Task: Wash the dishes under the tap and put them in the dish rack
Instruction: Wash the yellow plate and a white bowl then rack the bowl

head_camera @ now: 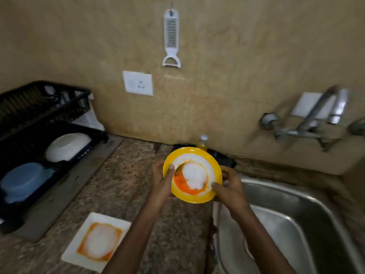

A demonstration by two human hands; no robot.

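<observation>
Dirty yellow plate [192, 175] gripped by left hand [161, 184], right hand [231, 186], not under tap [316, 119]. In rack [29, 107]: white bowl [67, 147], blue bowl [23, 180]. Stained square plate [96, 241] waits on surface [118, 175].

yellow plate [192, 175] with orange smear, gripped by left hand [162, 181] and right hand [229, 186] | above counter [122, 175] beside sink [296, 214] | square plate [96, 242] lying near dish rack [39, 135]

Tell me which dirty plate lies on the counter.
The square white plate; the round yellow plate is gripped by the left hand and right hand.
</observation>
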